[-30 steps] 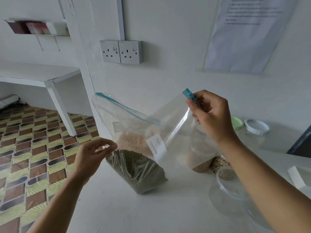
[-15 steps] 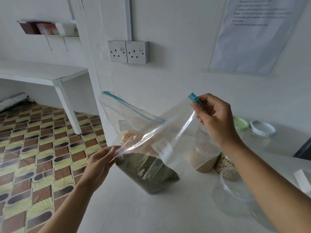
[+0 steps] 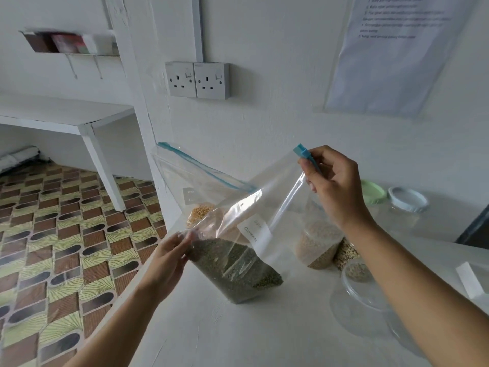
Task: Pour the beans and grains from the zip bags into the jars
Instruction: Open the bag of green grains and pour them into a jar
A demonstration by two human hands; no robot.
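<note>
Zip bag (image 3: 238,268) of green beans stands near the tabletop's (image 3: 238,337) left edge, left hand (image 3: 169,260) pinching its side, right hand (image 3: 336,189) pinching its blue slider (image 3: 303,154).

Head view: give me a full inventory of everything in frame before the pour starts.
Green-bean zip bag: one, clear, dark green beans, front centre of counter, held at both top corners.
Yellow-grain zip bag: one, clear, blue zip, behind it by the wall.
Tan-grain bag: one, clear, right of centre.
Pale beans: one container, kind unclear, right of the tan-grain bag.
Glass jar: one, clear, open, beside right forearm.
Green lid: one, back right.
White lid: one, right of the green lid.
Wall socket: one double, white, on wall.
Paper sheet: one, white, upper right wall.
Counter: one, white.
Left hand: pinches bag's left corner.
Right hand: pinches blue slider.
</note>
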